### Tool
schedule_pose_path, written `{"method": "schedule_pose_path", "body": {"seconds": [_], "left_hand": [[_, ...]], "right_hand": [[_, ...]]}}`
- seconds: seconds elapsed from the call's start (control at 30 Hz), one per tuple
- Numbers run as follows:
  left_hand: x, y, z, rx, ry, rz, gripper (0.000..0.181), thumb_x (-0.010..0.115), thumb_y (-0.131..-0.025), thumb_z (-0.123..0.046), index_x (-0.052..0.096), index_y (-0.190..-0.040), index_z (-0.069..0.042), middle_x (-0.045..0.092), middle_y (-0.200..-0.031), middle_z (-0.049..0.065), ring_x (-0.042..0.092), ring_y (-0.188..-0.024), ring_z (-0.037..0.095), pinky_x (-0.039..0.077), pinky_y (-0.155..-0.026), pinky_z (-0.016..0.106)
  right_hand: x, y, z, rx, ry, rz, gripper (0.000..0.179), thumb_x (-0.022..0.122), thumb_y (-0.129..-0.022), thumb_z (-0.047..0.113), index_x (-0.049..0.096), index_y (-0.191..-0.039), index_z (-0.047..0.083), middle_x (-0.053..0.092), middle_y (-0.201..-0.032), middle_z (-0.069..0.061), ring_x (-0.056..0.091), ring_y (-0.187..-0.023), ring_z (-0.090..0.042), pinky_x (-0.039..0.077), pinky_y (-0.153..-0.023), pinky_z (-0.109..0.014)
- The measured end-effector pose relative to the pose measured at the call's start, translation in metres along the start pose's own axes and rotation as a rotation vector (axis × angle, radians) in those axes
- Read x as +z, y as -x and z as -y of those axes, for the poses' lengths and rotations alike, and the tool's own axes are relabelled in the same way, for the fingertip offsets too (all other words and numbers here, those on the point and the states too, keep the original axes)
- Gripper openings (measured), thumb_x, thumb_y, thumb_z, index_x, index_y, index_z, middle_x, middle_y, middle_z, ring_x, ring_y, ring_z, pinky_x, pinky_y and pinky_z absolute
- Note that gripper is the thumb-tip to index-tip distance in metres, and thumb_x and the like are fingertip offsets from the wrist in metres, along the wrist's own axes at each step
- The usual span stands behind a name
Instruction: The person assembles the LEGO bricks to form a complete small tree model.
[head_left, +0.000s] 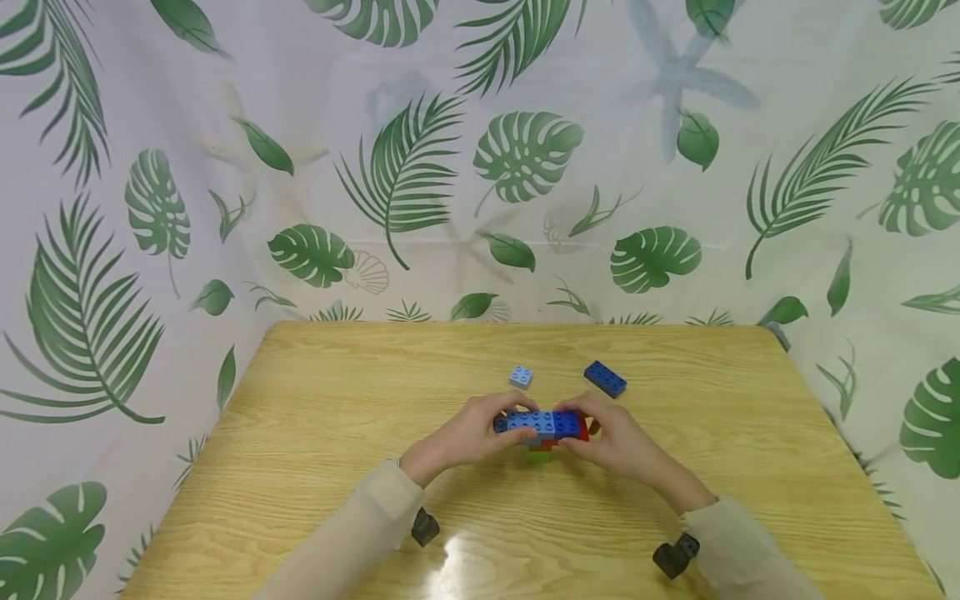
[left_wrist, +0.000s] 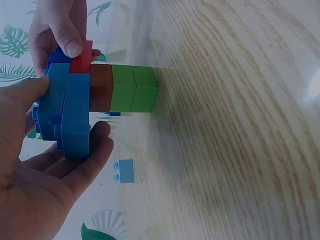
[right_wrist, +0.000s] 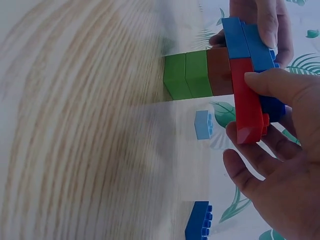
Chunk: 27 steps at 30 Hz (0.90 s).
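Note:
A T-shaped build of toy building bricks stands on the table, held by both hands. Its stem has two green bricks (left_wrist: 132,89) under a brown brick (left_wrist: 101,87). Across the top lie two layers: a blue brick (left_wrist: 76,112) beside a red brick (right_wrist: 245,107) below, and a second blue brick (head_left: 531,419) beside a dark blue brick (head_left: 567,422) above. My left hand (head_left: 472,429) grips the blue end, thumb on the near side and fingers beyond. At the red and dark blue end, my right hand (head_left: 611,437) holds on, thumb against the near side.
Behind the build, a small light blue brick (head_left: 521,377) and a longer dark blue brick (head_left: 604,379) lie loose on the wooden table (head_left: 337,375). A leaf-printed curtain (head_left: 450,250) hangs along the table's back and sides.

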<state>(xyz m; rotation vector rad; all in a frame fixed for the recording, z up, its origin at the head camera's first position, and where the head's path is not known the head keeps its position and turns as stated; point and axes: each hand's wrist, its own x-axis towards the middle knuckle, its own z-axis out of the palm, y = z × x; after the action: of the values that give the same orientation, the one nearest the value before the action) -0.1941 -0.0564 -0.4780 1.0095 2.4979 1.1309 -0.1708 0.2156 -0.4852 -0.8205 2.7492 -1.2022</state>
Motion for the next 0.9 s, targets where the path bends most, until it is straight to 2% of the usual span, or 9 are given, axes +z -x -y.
{"method": "schedule_pose_path", "body": {"seconds": [0.27,0.57,0.73,0.9], "left_hand": [[-0.001,0.000,-0.002,-0.006,-0.016,0.004,0.037,0.065,-0.106,-0.037,0.062,-0.139,-0.021,0.071,-0.126,0.007,0.065,-0.102,0.015,0.053,-0.087,0.026],[-0.001,0.000,-0.003,-0.010,-0.021,0.005,0.038,0.065,-0.106,-0.037,0.063,-0.140,-0.020,0.071,-0.130,0.006,0.066,-0.107,0.016,0.053,-0.091,0.028],[-0.001,0.000,-0.002,-0.002,-0.013,0.005,0.041,0.066,-0.106,-0.036,0.062,-0.141,-0.015,0.071,-0.127,0.008,0.066,-0.104,0.016,0.053,-0.089,0.028],[-0.001,0.000,-0.003,-0.002,-0.008,0.002,0.041,0.066,-0.106,-0.036,0.062,-0.141,-0.016,0.071,-0.125,0.008,0.065,-0.102,0.015,0.053,-0.087,0.027]], "right_hand": [[-0.009,-0.001,0.003,0.025,0.000,0.006,0.041,0.082,-0.094,0.027,0.070,-0.131,0.012,0.072,-0.124,-0.001,0.064,-0.104,-0.018,0.053,-0.083,-0.038],[-0.022,-0.002,0.000,0.091,-0.028,-0.025,0.037,0.078,-0.097,0.027,0.071,-0.130,0.013,0.074,-0.124,-0.011,0.065,-0.113,-0.035,0.053,-0.088,-0.042],[-0.024,-0.002,0.000,0.105,-0.040,-0.022,0.035,0.078,-0.097,0.029,0.072,-0.129,0.015,0.074,-0.123,-0.009,0.066,-0.113,-0.032,0.052,-0.088,-0.040],[-0.025,-0.001,-0.001,0.116,-0.049,-0.026,0.031,0.077,-0.098,0.029,0.073,-0.126,0.016,0.074,-0.122,-0.008,0.067,-0.111,-0.027,0.052,-0.087,-0.037]]}}
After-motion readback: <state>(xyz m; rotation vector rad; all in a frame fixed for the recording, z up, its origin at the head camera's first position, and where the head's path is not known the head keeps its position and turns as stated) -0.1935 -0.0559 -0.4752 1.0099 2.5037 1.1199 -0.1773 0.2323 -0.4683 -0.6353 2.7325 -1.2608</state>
